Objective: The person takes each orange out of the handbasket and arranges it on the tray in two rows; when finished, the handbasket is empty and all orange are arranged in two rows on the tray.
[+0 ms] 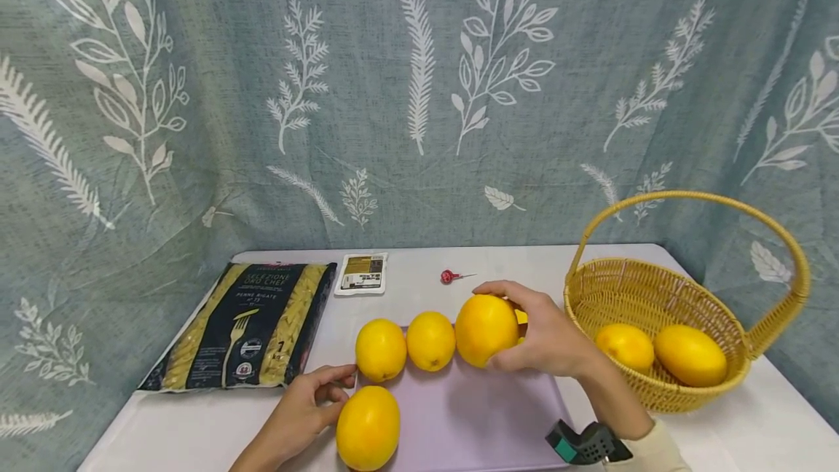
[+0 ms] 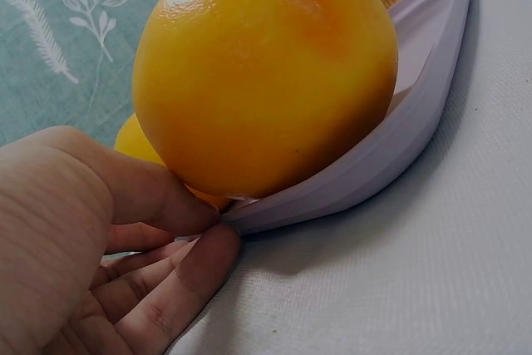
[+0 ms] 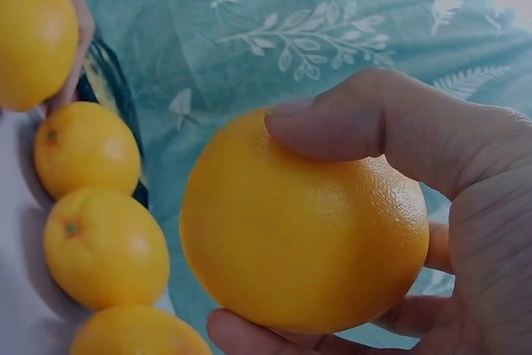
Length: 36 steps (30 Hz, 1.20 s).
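My right hand [image 1: 547,333] grips an orange [image 3: 303,230], thumb on one side and fingers curled round the other, held up over the far right part of a pale purple tray [image 1: 472,414]. Along the tray's far side are an orange [image 1: 381,349] at the corner and another orange [image 1: 430,341] beside it; a further orange [image 3: 141,334] is mostly hidden behind the held one in the head view. A larger orange [image 1: 368,428] sits at the tray's near left. My left hand [image 2: 125,239] pinches the tray's left rim between thumb and fingers, close beside that large orange.
A wicker basket [image 1: 714,297] with a tall handle stands at the right, holding two yellow-orange fruits [image 1: 690,355]. At the left lies a bag of penne [image 1: 245,326]. Behind the tray are a small flat packet [image 1: 363,273] and a red lollipop [image 1: 448,277]. A patterned curtain [image 1: 393,93] hangs behind.
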Tool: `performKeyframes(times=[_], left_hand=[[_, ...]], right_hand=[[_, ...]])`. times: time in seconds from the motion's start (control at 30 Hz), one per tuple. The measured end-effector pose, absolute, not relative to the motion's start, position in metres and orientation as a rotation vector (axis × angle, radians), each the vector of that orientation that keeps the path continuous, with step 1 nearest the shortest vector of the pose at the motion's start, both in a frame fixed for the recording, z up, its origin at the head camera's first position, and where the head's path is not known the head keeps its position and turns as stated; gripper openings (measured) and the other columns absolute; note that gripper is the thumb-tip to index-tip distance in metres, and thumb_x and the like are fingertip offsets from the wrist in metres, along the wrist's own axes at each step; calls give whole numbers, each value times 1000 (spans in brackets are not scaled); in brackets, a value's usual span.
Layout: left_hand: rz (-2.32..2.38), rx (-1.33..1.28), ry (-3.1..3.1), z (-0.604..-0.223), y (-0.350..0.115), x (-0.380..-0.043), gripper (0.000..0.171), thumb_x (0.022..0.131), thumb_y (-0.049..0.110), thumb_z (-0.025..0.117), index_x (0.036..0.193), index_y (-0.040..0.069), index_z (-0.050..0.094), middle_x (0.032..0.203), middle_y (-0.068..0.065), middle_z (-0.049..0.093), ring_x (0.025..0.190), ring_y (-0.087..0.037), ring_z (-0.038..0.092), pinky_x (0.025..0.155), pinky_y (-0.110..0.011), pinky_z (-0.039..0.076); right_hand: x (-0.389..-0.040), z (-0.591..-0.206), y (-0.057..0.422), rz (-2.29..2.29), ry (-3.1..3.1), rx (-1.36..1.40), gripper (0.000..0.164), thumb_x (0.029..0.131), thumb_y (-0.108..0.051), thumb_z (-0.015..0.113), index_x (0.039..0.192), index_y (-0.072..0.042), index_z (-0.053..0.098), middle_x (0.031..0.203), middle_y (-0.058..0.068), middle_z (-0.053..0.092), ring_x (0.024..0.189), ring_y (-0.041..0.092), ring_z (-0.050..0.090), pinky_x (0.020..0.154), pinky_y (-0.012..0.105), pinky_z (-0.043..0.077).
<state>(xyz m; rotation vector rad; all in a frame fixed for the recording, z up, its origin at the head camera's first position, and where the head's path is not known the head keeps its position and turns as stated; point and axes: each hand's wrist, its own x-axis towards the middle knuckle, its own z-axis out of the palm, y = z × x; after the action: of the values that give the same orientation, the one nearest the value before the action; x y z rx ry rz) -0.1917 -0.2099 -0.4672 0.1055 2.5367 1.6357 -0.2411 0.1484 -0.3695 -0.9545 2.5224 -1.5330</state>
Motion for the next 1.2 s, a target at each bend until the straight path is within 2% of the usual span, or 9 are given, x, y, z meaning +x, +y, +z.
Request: performKeyframes(times=[0.23, 0.4, 0.7, 0.93, 1.2], left_hand=[[1638, 108, 2538, -467, -211, -191, 55, 82, -3, 72, 135, -9, 59, 109, -10, 65, 88, -21, 63, 78, -24, 55], [1637, 105, 2537, -466, -211, -190, 55, 82, -3, 71, 135, -9, 59, 109, -10, 65, 88, -21, 63, 78, -24, 55], [1653, 138, 2517, -466, -211, -191, 55, 82, -3, 71, 135, -10, 58, 110, -12, 64, 89, -22, 63, 77, -25, 55], [1651, 148, 2519, -466, -211, -191, 55, 82, -2, 71, 135, -10, 58, 110, -12, 64, 88, -22, 63, 76, -25, 54], [1642, 137, 2519, -467, -211, -191, 56, 82, -3, 71, 136, -9, 58, 111, -11, 65, 88, -22, 62, 77, -25, 54]], right_hand=[[-238, -373, 136, -1501, 2438, -972, 70, 67, -12, 82, 133, -15, 59, 122, 8, 63, 103, 31, 59, 80, 37, 58], [-235, -379, 126, -1465, 2390, -948, 69, 63, -11, 83, 128, -20, 61, 116, 1, 66, 102, 28, 60, 78, 37, 59], [-232, -386, 115, -1365, 2397, -957, 73, 59, -18, 89, 127, -22, 62, 120, -5, 64, 105, 25, 60, 79, 35, 58], [-229, -391, 109, -1235, 2479, -976, 76, 58, -27, 91, 128, -23, 62, 118, -11, 63, 103, 15, 60, 90, 33, 52], [-227, -397, 103, -1118, 2457, -1005, 78, 58, -33, 92, 129, -21, 62, 118, -14, 63, 103, 8, 59, 94, 29, 47]])
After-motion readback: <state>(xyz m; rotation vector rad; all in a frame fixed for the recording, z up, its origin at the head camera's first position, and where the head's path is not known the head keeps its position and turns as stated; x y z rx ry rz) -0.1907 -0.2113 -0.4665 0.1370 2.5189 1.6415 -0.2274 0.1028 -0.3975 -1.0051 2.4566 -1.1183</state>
